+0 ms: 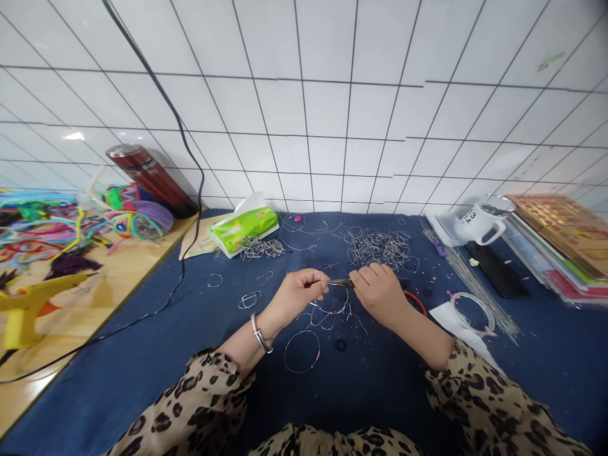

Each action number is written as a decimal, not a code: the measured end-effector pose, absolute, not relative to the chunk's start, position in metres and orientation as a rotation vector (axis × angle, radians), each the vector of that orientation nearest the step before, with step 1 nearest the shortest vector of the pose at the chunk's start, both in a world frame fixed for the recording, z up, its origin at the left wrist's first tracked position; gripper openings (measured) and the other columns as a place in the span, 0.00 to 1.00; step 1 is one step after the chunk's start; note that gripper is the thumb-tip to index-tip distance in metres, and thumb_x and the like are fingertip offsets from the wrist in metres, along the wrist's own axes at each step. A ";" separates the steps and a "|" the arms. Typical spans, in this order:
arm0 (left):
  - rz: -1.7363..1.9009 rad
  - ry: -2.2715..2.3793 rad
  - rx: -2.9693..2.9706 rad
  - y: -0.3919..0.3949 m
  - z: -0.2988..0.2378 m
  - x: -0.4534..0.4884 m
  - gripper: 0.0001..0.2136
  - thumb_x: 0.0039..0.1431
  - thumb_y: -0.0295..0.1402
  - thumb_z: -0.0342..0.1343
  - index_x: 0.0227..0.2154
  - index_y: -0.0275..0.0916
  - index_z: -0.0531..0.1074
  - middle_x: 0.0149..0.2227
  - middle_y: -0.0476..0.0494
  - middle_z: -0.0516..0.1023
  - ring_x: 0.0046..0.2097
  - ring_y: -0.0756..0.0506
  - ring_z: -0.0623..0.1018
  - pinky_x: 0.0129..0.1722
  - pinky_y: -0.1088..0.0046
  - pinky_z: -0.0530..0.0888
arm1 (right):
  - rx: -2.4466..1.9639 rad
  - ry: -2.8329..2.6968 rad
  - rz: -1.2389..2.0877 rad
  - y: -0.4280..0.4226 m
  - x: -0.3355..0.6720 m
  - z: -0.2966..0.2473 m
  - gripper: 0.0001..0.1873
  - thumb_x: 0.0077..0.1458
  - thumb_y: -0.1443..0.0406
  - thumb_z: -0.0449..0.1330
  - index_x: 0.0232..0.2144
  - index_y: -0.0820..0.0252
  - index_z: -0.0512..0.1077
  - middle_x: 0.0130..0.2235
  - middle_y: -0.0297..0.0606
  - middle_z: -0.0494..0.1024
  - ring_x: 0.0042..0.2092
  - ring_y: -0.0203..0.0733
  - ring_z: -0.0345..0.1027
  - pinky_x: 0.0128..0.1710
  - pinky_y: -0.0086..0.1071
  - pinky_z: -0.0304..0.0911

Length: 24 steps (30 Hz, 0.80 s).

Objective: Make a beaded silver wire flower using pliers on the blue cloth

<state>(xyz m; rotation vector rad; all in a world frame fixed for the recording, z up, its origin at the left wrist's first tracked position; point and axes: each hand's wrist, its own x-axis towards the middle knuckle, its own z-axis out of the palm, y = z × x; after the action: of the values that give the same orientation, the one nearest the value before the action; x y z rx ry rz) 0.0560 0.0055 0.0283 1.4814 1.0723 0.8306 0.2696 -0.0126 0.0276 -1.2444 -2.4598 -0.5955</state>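
My left hand [297,294] is closed in a pinch on a thin wire loop [332,303] over the dark blue cloth [142,361]. My right hand [377,291] is closed round small pliers [342,283] with a red handle [417,300] showing behind the wrist; the plier tips meet my left fingertips. A silver bangle [259,333] sits on my left wrist. Below the hands lies a round wire hoop [302,351] with pink beads. A heap of bent wire pieces [380,247] lies just beyond my hands.
A green tissue pack [244,230] and a red flask [152,180] stand at the back left. Coloured pipe cleaners [52,221] and a yellow glue gun [28,304] lie on the wooden table. A black cable [183,259] crosses the cloth. White mug [484,221], stacked books [555,240] and straight wires [479,291] lie right.
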 end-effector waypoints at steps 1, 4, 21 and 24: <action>0.837 1.070 1.482 0.005 0.028 0.056 0.05 0.53 0.32 0.54 0.29 0.36 0.72 0.27 0.48 0.75 0.27 0.53 0.71 0.28 0.78 0.67 | -1.246 -2.462 -0.593 -0.013 0.270 0.028 0.12 0.59 0.69 0.48 0.41 0.64 0.69 0.30 0.40 0.68 0.35 0.42 0.54 0.35 0.36 0.47; 0.853 1.064 1.487 0.005 0.028 0.056 0.05 0.53 0.32 0.54 0.30 0.37 0.72 0.28 0.48 0.75 0.26 0.53 0.71 0.28 0.78 0.67 | -1.252 -2.458 -0.584 -0.013 0.269 0.028 0.12 0.59 0.69 0.48 0.40 0.64 0.70 0.30 0.40 0.68 0.35 0.41 0.54 0.35 0.36 0.48; 0.856 1.065 1.510 0.005 0.026 0.056 0.05 0.53 0.31 0.54 0.31 0.36 0.72 0.28 0.47 0.75 0.27 0.53 0.71 0.29 0.77 0.68 | -1.272 -2.446 -0.532 -0.012 0.269 0.027 0.11 0.58 0.68 0.49 0.39 0.63 0.70 0.29 0.39 0.67 0.34 0.41 0.55 0.34 0.35 0.48; 0.852 1.069 1.517 0.005 0.026 0.056 0.05 0.54 0.31 0.54 0.30 0.36 0.73 0.28 0.47 0.75 0.27 0.53 0.71 0.28 0.78 0.67 | -1.274 -2.443 -0.517 -0.012 0.268 0.028 0.11 0.58 0.68 0.49 0.38 0.63 0.70 0.29 0.39 0.67 0.34 0.41 0.55 0.33 0.35 0.48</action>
<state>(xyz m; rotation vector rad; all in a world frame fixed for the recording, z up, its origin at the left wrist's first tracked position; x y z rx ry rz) 0.0559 0.0048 0.0256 1.5172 1.0688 0.8523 0.2685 -0.0125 0.0279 -1.2741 -2.4433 -0.5168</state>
